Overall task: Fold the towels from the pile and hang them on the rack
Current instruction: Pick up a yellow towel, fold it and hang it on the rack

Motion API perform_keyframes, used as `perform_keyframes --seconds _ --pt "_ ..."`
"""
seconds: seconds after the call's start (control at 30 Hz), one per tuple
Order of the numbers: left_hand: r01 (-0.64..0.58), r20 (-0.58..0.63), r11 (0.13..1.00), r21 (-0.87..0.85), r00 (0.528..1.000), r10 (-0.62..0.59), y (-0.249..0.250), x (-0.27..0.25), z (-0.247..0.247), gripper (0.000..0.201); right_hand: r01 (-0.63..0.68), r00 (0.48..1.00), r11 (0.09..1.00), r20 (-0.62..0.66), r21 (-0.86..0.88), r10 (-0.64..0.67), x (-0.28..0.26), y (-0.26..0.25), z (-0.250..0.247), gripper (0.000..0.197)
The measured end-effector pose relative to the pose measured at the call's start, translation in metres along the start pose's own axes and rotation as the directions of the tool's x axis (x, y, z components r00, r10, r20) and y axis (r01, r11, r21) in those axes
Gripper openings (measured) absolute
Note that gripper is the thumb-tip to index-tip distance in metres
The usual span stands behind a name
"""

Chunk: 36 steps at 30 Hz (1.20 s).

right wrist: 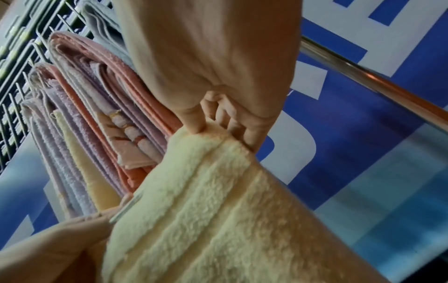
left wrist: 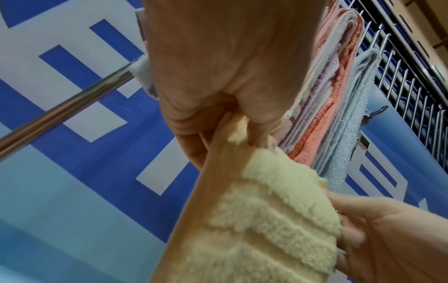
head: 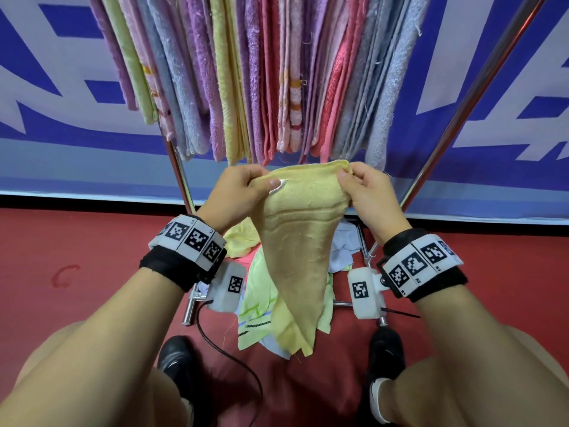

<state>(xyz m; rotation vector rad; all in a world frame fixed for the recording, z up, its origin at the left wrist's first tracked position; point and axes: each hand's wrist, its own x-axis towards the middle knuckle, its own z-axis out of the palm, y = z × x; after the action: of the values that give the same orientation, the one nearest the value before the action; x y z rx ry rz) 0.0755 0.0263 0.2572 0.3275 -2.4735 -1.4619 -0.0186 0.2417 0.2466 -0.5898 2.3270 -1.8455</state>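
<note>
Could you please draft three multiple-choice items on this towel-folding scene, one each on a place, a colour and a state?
1. Where does the pile of unfolded towels lie?
A. on the red floor below the hands
B. on a table
C. in a basket

2. What colour is the towel held in both hands?
A. purple
B. yellow
C. grey

3. How is the yellow towel held?
A. draped over one forearm
B. lying loose on the rack
C. pinched at its top edge by both hands

Answers:
1 A, the pile sits on the floor between the rack legs.
2 B, the cloth is pale yellow in every view.
3 C, the left hand and the right hand each pinch an upper corner.
</note>
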Motion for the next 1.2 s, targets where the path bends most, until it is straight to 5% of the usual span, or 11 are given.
perform_keyframes --seconds 0.2,0.4,0.53,0.73,0.9,1.2 --pt "0.009 -0.107 0.984 -0.176 0.994 -0.028 0.002 -0.006 0.002 0.025 0.024 0.998 0.998 0.068 -0.052 -0.020 -0.006 -0.004 0.000 0.030" --pt "-0.043 0.075 0.998 -0.037 0.996 0.045 -0.005 -0.013 -0.010 0.002 0.010 1.000 0.983 -0.009 -0.182 -0.012 -0.001 0.003 -0.018 0.035" --pt "-0.068 0.113 0.998 0.004 0.991 0.067 -0.012 -0.017 -0.008 0.017 -0.051 0.999 0.990 -0.021 -0.133 0.049 -0.003 0.012 -0.010 0.052" --pt "-0.250 0.231 0.967 0.055 0.945 0.231 -0.010 -0.022 -0.005 0.027 -0.068 0.996 0.993 -0.068 -0.094 0.062 -0.005 0.009 -0.011 0.039" --pt "-0.268 0.413 0.925 0.271 0.900 0.140 -0.010 -0.023 0.006 0.059 0.008 0.994 0.978 -0.103 -0.207 -0.030 -0.009 0.013 0.000 0.035" --pt "-0.099 0.294 0.920 0.379 0.956 -0.018 -0.006 -0.023 0.016 0.054 0.120 0.979 0.923 -0.112 -0.365 -0.171 -0.018 0.013 0.012 0.046"
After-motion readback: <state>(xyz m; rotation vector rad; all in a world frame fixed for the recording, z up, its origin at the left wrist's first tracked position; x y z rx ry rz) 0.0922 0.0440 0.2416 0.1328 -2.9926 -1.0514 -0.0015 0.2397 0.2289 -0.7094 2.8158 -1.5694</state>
